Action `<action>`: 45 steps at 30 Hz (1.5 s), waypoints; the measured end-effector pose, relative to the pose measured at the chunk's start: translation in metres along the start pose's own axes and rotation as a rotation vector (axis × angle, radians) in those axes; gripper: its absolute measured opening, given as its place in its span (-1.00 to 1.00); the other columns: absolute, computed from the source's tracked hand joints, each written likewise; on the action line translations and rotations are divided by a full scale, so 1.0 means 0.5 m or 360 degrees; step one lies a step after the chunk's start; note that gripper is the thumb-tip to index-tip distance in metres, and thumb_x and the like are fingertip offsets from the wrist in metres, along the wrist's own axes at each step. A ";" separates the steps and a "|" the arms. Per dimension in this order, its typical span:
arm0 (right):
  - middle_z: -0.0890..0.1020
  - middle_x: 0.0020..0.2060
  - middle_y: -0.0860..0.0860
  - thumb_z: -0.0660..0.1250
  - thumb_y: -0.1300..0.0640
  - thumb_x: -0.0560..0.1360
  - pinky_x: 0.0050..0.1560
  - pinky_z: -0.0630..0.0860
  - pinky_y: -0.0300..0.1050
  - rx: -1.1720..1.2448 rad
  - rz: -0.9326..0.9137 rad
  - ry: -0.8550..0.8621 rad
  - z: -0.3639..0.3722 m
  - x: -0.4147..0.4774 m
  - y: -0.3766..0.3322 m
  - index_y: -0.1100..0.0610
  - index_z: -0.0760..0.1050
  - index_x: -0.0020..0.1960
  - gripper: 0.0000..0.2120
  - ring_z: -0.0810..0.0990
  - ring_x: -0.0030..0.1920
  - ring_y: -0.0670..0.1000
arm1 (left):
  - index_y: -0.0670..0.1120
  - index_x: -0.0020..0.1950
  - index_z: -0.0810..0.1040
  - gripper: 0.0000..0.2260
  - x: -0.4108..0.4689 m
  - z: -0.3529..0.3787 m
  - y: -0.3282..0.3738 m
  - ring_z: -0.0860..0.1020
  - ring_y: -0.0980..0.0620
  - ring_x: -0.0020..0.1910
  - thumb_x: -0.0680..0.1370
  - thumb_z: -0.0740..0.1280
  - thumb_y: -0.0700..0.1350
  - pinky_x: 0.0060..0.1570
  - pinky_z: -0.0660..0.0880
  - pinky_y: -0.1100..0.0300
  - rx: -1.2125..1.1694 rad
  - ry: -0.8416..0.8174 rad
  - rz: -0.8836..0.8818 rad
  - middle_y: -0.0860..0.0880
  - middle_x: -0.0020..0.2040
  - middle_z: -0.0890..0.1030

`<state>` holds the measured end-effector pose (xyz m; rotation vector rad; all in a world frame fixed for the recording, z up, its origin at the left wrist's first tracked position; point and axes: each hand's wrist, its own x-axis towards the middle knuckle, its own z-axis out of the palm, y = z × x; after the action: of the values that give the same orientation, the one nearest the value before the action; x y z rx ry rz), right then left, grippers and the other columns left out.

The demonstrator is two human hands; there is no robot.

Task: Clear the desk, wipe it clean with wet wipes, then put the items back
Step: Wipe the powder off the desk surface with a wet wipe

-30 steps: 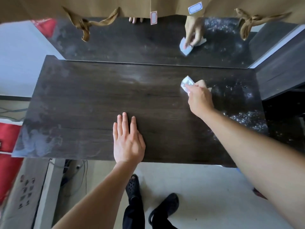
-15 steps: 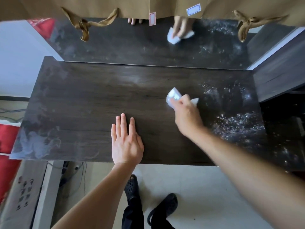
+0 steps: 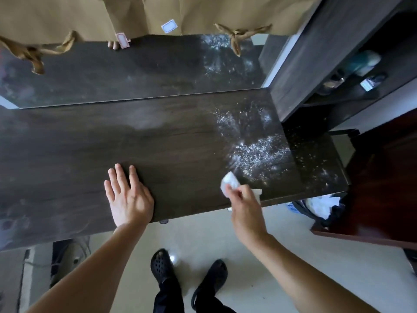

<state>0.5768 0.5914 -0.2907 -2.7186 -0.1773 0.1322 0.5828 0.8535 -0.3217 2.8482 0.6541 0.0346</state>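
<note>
Half a second back the right hand (image 3: 244, 206) was out in the middle of the dark wood-grain desk top (image 3: 67, 154); now it has come back to the near edge, right of where it was, and the whole view has swung rightwards so the dark open shelf unit (image 3: 338, 64) shows more of itself. The left hand (image 3: 129, 199) has not shifted: it lies flat, palm down, fingers spread wide, close to the front edge.

One crumpled white wet wipe (image 3: 230, 185) is in play, pinched in the closed fingers of the right hand and pressed to the desk just short of the edge. It looks bunched and damp, a small pale wad poking out past the knuckles. Just beyond it lies one broad patch of glistening wet streaks and droplets (image 3: 257, 152), spreading toward the right end of the desk. A paler dull smear (image 3: 144, 123) sits near the centre.

Two hands, two bare forearms, two black perforated clogs (image 3: 162, 267) on the pale tiled floor (image 3: 293, 245). Behind the desk a mirror panel (image 3: 112, 75) doubles the surface; tan curtains (image 3: 67, 14) hang over it with two knotted ties and two small labels. A few small objects sit in the shelf unit, too blurred to name.
</note>
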 end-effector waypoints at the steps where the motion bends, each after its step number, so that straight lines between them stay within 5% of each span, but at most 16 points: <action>1: 0.47 -0.20 -0.08 0.27 0.01 0.55 -0.20 0.37 -0.20 0.0104 -0.0067 -0.0119 0.008 -0.016 -0.025 0.03 0.53 0.00 -0.88 0.47 -0.20 -0.04 | -0.22 0.44 0.31 -0.48 -0.003 0.002 0.013 0.10 -0.30 0.49 0.53 -0.02 -0.06 0.45 0.02 -0.19 -0.0011 -0.0006 -0.0008 -0.31 0.49 0.19; 3: 0.45 -0.30 -0.11 0.18 -0.26 0.51 -0.20 0.37 -0.19 -0.0001 -0.0279 -0.0129 0.008 -0.041 -0.017 -0.02 0.43 -0.17 -0.68 0.44 -0.26 -0.14 | -0.21 0.44 0.32 -0.51 -0.016 0.010 0.050 0.10 -0.30 0.49 0.55 0.02 -0.07 0.45 0.04 -0.19 -0.0031 -0.0013 0.0042 -0.30 0.49 0.20; 5: 0.46 -0.25 -0.17 0.12 -0.26 0.51 -0.20 0.38 -0.31 -0.0130 -0.0356 -0.0038 -0.018 -0.034 0.044 -0.05 0.48 -0.06 -0.68 0.45 -0.21 -0.26 | -0.19 0.46 0.31 -0.50 -0.030 0.023 0.093 0.09 -0.28 0.50 0.56 0.00 -0.04 0.46 0.02 -0.17 -0.0030 -0.0054 0.0108 -0.28 0.50 0.19; 10: 0.47 -0.17 0.06 0.32 0.35 0.48 -0.23 0.51 -0.21 -0.0120 -0.0003 0.0188 -0.083 0.021 0.211 0.16 0.57 0.19 -0.69 0.49 -0.21 0.01 | -0.18 0.48 0.24 -0.48 -0.030 0.041 0.136 0.05 -0.25 0.51 0.56 -0.01 -0.01 0.47 -0.02 -0.17 0.0042 -0.0080 0.0129 -0.28 0.51 0.15; 12: 0.48 -0.17 -0.03 0.27 0.05 0.55 -0.21 0.36 -0.40 -0.0064 -0.0106 0.0049 -0.070 0.019 0.163 0.13 0.57 0.13 -0.76 0.48 -0.19 -0.11 | -0.19 0.48 0.26 -0.48 -0.029 0.041 0.136 0.06 -0.25 0.51 0.56 -0.01 -0.01 0.46 -0.01 -0.18 0.0055 -0.0058 0.0147 -0.28 0.51 0.15; 14: 0.50 -0.19 -0.13 0.15 -0.32 0.49 -0.21 0.35 -0.40 -0.0006 -0.0328 -0.0098 -0.037 0.022 0.110 0.03 0.52 0.02 -0.55 0.44 -0.22 -0.23 | -0.19 0.48 0.26 -0.47 -0.027 0.040 0.138 0.07 -0.25 0.51 0.55 -0.03 -0.01 0.46 0.00 -0.18 0.0069 -0.0052 0.0169 -0.28 0.51 0.15; 15: 0.52 -0.19 -0.09 0.18 -0.30 0.50 -0.19 0.39 -0.32 -0.0002 -0.0446 -0.0057 -0.027 0.039 0.098 0.02 0.52 -0.01 -0.60 0.46 -0.22 -0.19 | -0.19 0.48 0.26 -0.47 -0.026 0.039 0.139 0.07 -0.25 0.51 0.55 -0.03 -0.01 0.46 -0.01 -0.17 0.0076 -0.0057 0.0173 -0.28 0.51 0.15; 17: 0.52 -0.17 0.05 0.29 0.11 0.52 -0.22 0.48 -0.11 0.0134 -0.0336 -0.0076 -0.032 0.108 0.089 0.05 0.59 0.07 -0.83 0.50 -0.20 0.01 | -0.19 0.48 0.25 -0.47 -0.023 0.039 0.139 0.06 -0.25 0.51 0.55 -0.02 -0.01 0.47 -0.02 -0.16 0.0100 -0.0066 0.0185 -0.28 0.52 0.14; 20: 0.50 -0.15 0.13 0.33 0.44 0.39 -0.26 0.52 -0.01 0.0024 -0.0082 0.0196 -0.039 0.216 0.120 0.10 0.60 0.16 -0.58 0.51 -0.22 0.16 | -0.18 0.48 0.26 -0.48 -0.020 0.041 0.138 0.07 -0.24 0.51 0.55 0.01 -0.02 0.47 -0.02 -0.15 0.0123 -0.0053 0.0188 -0.27 0.51 0.16; 23: 0.49 -0.16 0.10 0.26 0.39 0.43 -0.21 0.46 -0.06 0.0105 -0.0148 0.0193 -0.018 0.157 0.071 0.12 0.59 0.16 -0.63 0.50 -0.21 0.13 | -0.18 0.48 0.28 -0.49 -0.018 0.040 0.139 0.07 -0.24 0.51 0.55 0.02 -0.02 0.47 0.00 -0.16 0.0109 -0.0059 0.0185 -0.27 0.52 0.15; 27: 0.51 -0.10 0.04 0.19 0.19 0.58 -0.09 0.46 -0.05 0.0233 -0.0470 -0.0262 -0.011 0.051 0.051 -0.16 0.45 0.10 -0.74 0.48 -0.10 0.06 | -0.18 0.47 0.28 -0.50 -0.015 0.038 0.139 0.07 -0.24 0.51 0.55 0.03 -0.03 0.46 0.02 -0.17 0.0101 -0.0054 0.0183 -0.27 0.52 0.15; 32: 0.50 -0.15 0.13 0.33 0.42 0.38 -0.29 0.43 -0.06 0.0001 -0.0262 0.0171 -0.028 0.282 0.121 0.10 0.60 0.13 -0.60 0.51 -0.24 0.18 | -0.18 0.47 0.29 -0.50 -0.012 0.040 0.140 0.08 -0.24 0.51 0.55 0.04 -0.03 0.47 0.01 -0.15 0.0118 -0.0039 0.0202 -0.27 0.51 0.16; 35: 0.49 -0.14 0.16 0.28 0.44 0.37 -0.24 0.49 0.03 0.0004 -0.0062 0.0277 -0.010 0.288 0.069 0.17 0.58 0.16 -0.59 0.50 -0.21 0.21 | -0.17 0.47 0.28 -0.50 -0.009 0.040 0.138 0.07 -0.24 0.51 0.55 0.03 -0.04 0.47 0.01 -0.16 0.0101 -0.0046 0.0199 -0.27 0.51 0.16; 39: 0.47 -0.15 -0.02 0.12 0.14 0.60 -0.14 0.45 -0.08 0.0146 -0.0486 -0.0054 0.025 0.098 0.010 0.02 0.55 0.10 -0.76 0.40 -0.19 -0.06 | -0.18 0.47 0.29 -0.49 -0.001 0.037 0.140 0.08 -0.24 0.51 0.54 0.02 -0.03 0.46 0.02 -0.17 0.0090 -0.0047 0.0220 -0.28 0.51 0.17; 41: 0.51 -0.17 -0.05 0.16 0.08 0.60 -0.13 0.46 -0.05 0.0180 -0.0602 -0.0092 0.013 0.095 0.036 -0.04 0.56 0.04 -0.81 0.46 -0.17 -0.03 | -0.18 0.47 0.29 -0.49 0.005 0.036 0.140 0.08 -0.25 0.51 0.54 0.02 -0.03 0.46 0.03 -0.17 0.0078 -0.0056 0.0226 -0.28 0.51 0.17; 45: 0.50 -0.15 0.11 0.29 0.37 0.44 -0.25 0.47 0.00 -0.0070 -0.0342 0.0239 -0.021 0.293 0.098 0.10 0.59 0.14 -0.66 0.51 -0.23 0.19 | -0.17 0.47 0.28 -0.50 0.022 0.035 0.141 0.08 -0.24 0.51 0.55 0.03 -0.04 0.47 0.02 -0.17 0.0095 -0.0074 0.0253 -0.28 0.51 0.16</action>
<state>0.7280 0.5640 -0.3109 -2.7177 -0.4302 -0.1388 0.6242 0.7928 -0.3238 2.9422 0.4254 -0.0259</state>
